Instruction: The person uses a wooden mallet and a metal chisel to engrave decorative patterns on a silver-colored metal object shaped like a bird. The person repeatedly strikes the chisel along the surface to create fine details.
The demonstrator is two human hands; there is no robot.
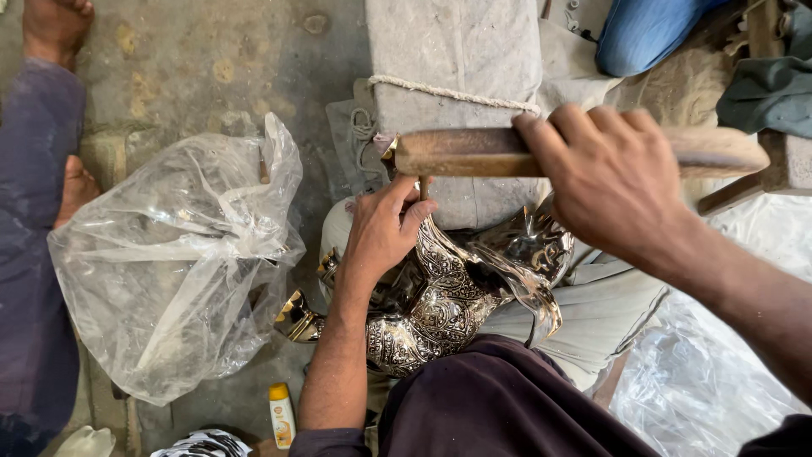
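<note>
The engraved metal vessel (440,305) sits in the lap at centre frame, already covered in pattern as far as I can see. Left hand (385,233) pinches a thin punch (423,188) against it, right hand (613,178) is wrapped tight round a wooden mallet (474,152) just above. A crumpled plastic bag (178,254) lies at left.

The left hand (385,233) reaches forward from the lower middle on a bare forearm, sleeve pushed back to the elbow, wrist slightly bent. Its fingers are curled and its thumb and forefinger pinched together at the top, knuckles turned up toward the camera. The right hand (609,178) comes in from the lower right on a bare forearm that slants up and to the left; it sits higher than the left, back of the hand uppermost, all four fingers wrapped over and closed in a firm grip.
</note>
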